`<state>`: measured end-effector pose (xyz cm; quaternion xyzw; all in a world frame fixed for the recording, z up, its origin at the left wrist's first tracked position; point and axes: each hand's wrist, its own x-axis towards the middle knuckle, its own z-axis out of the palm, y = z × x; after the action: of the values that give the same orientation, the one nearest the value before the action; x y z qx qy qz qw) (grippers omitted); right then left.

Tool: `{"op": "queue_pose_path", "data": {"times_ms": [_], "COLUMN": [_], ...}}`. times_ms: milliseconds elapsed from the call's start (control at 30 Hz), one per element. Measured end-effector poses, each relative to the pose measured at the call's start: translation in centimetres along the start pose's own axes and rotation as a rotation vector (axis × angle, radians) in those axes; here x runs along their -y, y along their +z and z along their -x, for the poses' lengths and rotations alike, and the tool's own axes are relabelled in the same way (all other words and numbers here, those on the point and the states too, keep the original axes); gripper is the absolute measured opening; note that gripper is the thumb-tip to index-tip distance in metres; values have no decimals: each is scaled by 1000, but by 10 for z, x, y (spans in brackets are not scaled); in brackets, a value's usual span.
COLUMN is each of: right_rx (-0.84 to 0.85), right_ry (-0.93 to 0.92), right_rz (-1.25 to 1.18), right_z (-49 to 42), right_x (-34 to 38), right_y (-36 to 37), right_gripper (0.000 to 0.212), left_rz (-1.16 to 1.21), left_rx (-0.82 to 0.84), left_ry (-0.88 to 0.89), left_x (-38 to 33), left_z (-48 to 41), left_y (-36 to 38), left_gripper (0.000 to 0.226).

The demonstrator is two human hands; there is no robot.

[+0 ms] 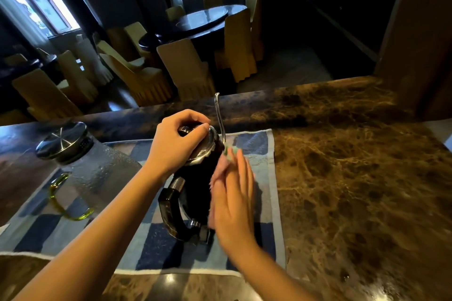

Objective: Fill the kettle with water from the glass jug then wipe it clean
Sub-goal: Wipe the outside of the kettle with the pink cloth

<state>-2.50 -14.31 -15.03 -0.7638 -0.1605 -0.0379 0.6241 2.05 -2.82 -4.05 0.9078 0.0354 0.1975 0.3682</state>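
Standing between both hands, the kettle point(195, 183): left hand point(176, 144) grips its lid, right hand point(232, 200) presses a cloth point(220, 173) flat.

Dim room, bright windows point(36, 5) upper left, motion-blurred right hand point(232, 200)

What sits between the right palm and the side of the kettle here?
In the head view, a pink-and-green cloth lies pressed between the right hand and the dark kettle body; it is motion-blurred.
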Motion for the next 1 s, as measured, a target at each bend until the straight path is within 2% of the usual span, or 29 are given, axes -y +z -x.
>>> {"op": "queue_pose_path", "data": {"times_ms": [100, 233, 333, 400, 467, 600, 667, 767, 833, 933, 1000], "right_rx": [80, 41, -23, -7, 29, 107, 85, -31, -59, 56, 115], "right_ry": [-100, -199, -260, -277, -203, 101, 126, -17, -42, 129, 300], "right_rz": [-41, -160, -61, 38, 64, 220, 138, -151, -109, 13, -80], "right_z": [28, -11, -44, -44, -24, 16, 16, 1, -26, -73, -88], "right_x": [10, 26, 28, 10, -14, -36, -24, 6, 20, 11, -11], "right_y": [1, 3, -1, -4, -6, -4, -1, 4, 2, -9, -17], "right_gripper": [50, 53, 57, 61, 65, 75, 73, 63, 66, 66, 65], "left_rz": [0, 42, 45, 40, 19, 10, 17, 14, 7, 13, 19], "left_rx": [-6, 4, -11, -23, -31, -36, -35, -45, -46, -47, -44], "left_ry": [7, -4, 0, -10, -17, -23, -23, -27, -21, -13, -32], "left_x": [0, -2, -2, -1, -1, -2, -2, -3, -5, -6, -5], "left_z": [0, 0, 0, 0, 1, 2, 3, 2, 2, 2, 3], "left_y": [-1, 0, 1, 1, 0, 0, 1, 1, 1, 2, 1], "left_gripper": [10, 8, 7, 5, 8, 10, 10, 9, 9, 9, 10]}}
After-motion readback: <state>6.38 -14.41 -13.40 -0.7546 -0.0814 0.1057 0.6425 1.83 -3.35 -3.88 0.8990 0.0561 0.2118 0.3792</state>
